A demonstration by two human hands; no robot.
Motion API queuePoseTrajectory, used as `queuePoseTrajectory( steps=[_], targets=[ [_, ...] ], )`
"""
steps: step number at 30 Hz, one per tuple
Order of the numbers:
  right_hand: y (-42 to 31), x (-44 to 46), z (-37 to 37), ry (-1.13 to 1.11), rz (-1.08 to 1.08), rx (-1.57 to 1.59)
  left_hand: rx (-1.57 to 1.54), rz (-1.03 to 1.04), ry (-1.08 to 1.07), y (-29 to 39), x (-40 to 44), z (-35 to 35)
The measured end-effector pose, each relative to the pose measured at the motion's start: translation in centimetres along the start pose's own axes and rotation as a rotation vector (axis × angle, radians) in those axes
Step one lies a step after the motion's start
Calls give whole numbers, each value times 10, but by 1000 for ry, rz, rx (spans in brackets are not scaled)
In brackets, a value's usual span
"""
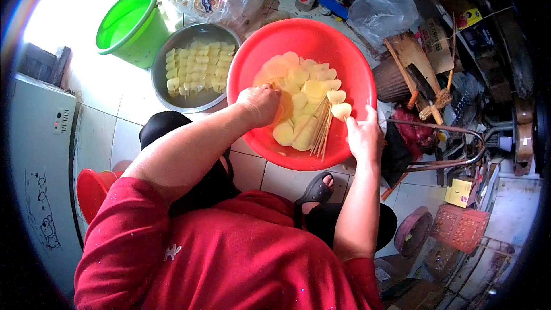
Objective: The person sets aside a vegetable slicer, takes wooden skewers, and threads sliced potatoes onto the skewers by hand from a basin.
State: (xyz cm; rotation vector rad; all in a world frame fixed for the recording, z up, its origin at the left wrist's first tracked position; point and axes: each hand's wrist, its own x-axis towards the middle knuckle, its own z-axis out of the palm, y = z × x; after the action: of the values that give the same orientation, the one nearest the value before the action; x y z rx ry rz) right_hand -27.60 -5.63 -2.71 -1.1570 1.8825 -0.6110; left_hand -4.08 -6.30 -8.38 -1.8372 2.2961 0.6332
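**Yellow slices [314, 88] and slim sticks [322, 132] share a red basin [321, 35]**

The left hand [261, 104] curls over the left side of the sliced pile, its fingertips partly hidden; what they grip cannot be told. Well apart from it, the right hand [363, 136] sits at the near right rim, thumb at the lower of a pair of slices [341, 111]; whether it clamps them or a stick cannot be told. Most slices lie between the hands, with the sticks fanned across the pile's near right. The slices look light, wet and slippery, probably firm but apt to snap, best pinched gently by the edges; the sticks look stiff, best held near one end.
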Motion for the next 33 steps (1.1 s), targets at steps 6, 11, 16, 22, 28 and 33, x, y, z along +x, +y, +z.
queuePoseTrajectory(
  steps=[6, 11, 16, 22, 28, 33],
  targets=[
    [0, -21, 13, -62, -490, -314, -51, -79, -91, -1, 8, -10],
    [25, -9, 60, -149, -633, -587, 183, 38, -92, -31, 35, 17],
    [22, -5, 73, -203, -626, -720, 148, 17, -83, -12, 18, 3],
    [33, -3, 72, 0, -706, -534, 49, -82, -76, 7, 7, -9],
    [32, -23, 46, -181, -318, -53, 75, -5, -88, -8, 16, 2],
    [44, -38, 30, -225, -376, 74, 62, 30, -10, -10, 9, -3]
  ],
)
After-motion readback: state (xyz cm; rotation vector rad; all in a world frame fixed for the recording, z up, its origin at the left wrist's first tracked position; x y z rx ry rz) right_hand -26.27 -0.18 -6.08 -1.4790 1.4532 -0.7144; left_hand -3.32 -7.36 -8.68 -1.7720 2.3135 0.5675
